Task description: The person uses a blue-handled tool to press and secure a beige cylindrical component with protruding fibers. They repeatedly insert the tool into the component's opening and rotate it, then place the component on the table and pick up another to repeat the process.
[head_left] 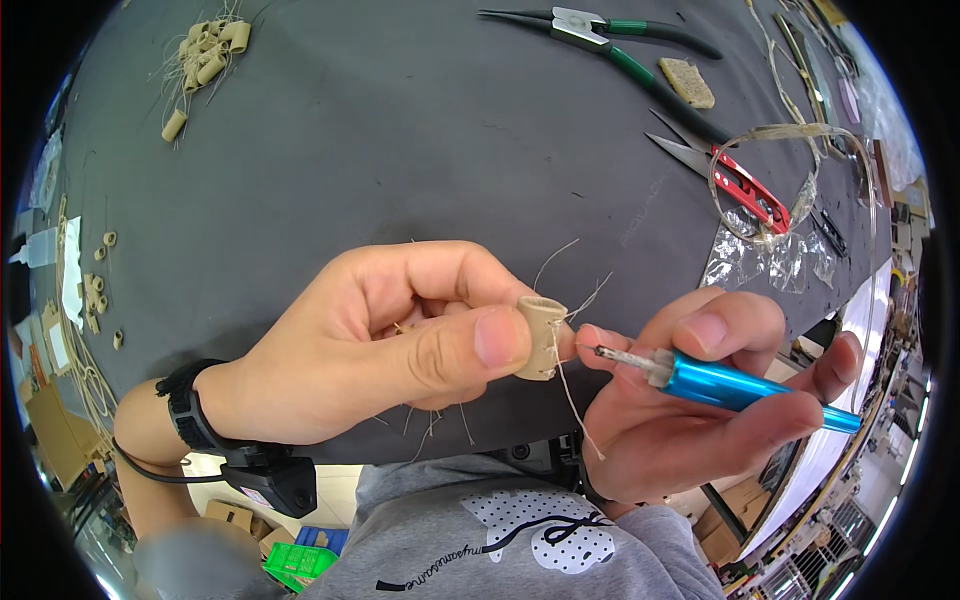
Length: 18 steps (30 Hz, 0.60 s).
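Note:
Between the thumb and fingers of my left hand [400, 345] is a small beige tube [540, 345], with its open end facing up. Loose pale threads stick out from the tube, and one hangs down toward my right palm. Other thread ends poke out below my left fingers. My right hand [690, 400] is closed around a slim tool with a shiny blue handle [730, 385]. The tool's thin, dark-ended tip points left at the tube, a short gap away from it. A right fingertip is close against the tube's right side.
Beige tubes with threads lie heaped [208, 52] at the far left, with several more pieces [95, 290] at the left edge. Green-handled pliers [625, 65], a tan sponge block [687, 83], red thread snips [745, 190] and clear plastic [770, 260] lie at the right on the dark mat [380, 130].

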{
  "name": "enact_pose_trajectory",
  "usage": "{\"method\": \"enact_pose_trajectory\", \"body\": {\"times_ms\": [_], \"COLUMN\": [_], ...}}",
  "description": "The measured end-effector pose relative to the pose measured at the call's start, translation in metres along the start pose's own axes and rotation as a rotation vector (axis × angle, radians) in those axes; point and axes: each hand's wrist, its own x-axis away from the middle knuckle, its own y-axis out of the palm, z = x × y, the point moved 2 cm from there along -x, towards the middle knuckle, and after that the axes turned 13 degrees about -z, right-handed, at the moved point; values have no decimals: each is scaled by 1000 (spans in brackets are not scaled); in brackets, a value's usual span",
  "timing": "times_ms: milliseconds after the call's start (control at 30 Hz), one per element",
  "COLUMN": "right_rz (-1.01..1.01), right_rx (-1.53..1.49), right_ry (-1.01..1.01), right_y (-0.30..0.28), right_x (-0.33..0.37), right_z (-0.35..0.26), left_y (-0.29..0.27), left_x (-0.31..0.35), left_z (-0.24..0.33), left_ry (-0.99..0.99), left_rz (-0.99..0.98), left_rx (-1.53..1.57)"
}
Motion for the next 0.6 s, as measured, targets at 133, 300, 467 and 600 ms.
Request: {"method": "enact_pose_trajectory", "body": {"times_ms": [133,300,467,600], "right_rz": [-184,-310,-270,-257], "right_rx": [-227,-355,-307,-290], "right_ry": [-138,-255,-192,-162], "right_y": [7,13,14,15], "right_x": [-1,-4,-2,-2], "right_z": [2,6,2,0], "left_y": [0,1,1,1], "left_x": [-1,-1,-1,-1], "left_z": [-3,-2,-3,-2], "left_ry": [43,55,68,60], "left_rz": [13,47,53,50], "left_rx": [-1,-7,-21,-20]}}
